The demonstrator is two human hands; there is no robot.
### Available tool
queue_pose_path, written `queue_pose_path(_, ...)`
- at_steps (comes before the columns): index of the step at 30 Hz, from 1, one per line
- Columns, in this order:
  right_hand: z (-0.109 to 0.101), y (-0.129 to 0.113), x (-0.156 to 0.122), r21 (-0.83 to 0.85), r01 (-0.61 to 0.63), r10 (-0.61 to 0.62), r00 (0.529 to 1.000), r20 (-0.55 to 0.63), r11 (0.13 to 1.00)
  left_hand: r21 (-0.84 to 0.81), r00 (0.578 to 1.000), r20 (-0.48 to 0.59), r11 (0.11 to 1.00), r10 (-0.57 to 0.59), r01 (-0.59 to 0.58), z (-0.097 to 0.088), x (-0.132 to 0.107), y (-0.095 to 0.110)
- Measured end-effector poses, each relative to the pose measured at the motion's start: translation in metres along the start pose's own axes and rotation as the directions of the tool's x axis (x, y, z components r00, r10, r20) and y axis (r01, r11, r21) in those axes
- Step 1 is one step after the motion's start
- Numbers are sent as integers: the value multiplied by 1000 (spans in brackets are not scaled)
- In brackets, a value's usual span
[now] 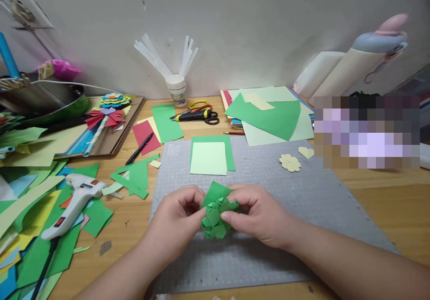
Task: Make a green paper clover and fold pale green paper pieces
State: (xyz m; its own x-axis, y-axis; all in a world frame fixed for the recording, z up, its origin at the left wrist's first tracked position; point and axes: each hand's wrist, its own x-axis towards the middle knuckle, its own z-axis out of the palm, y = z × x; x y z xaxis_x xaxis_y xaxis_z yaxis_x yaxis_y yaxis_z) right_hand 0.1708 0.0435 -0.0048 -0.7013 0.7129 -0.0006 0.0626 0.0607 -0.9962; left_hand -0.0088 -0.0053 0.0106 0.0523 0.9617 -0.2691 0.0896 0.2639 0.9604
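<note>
Both hands meet over the grey cutting mat (289,197) near its front middle. My left hand (179,217) and my right hand (257,215) are closed around a folded dark green paper flower (217,212), pinching its petals from either side. A flat green corner of the paper sticks up between the thumbs. Just beyond the hands a light green square (208,158) lies on a darker green sheet (230,154).
A white glue gun (72,203) lies on green and yellow paper scraps at the left. Scissors (198,113), a black pen (139,149), a cup of glue sticks (177,91) and green sheets (272,116) lie behind. Two pale cut-outs (290,162) sit on the mat's right.
</note>
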Motion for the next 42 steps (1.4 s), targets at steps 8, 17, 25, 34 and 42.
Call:
queue_pose_path(8, 3, 2, 1, -5, -6, 5, 999, -33, 1000, -143, 998, -23, 988, -55, 51, 7, -1, -3)
queue_pose_path(17, 0, -4, 0, -82, -19, 22, 999, 36, 996, 225, 996, 61, 973, -68, 52, 0, -3, -5)
queue_pose_path(25, 5, 2, -1, 55, -41, 46, 995, -92, 998, -171, 986, -36, 973, -165, 156, 6, 1, -3)
queue_pose_path(34, 10, 2, -2, 231, -132, 170, 973, -154, 964, -145, 988, 30, 978, -150, 153, 6, 4, -10)
queue_pose_path(42, 10, 3, -2, 344, -161, 240, 950, -201, 925, 454, 968, -221, 891, 117, -4, -15, 11, -6)
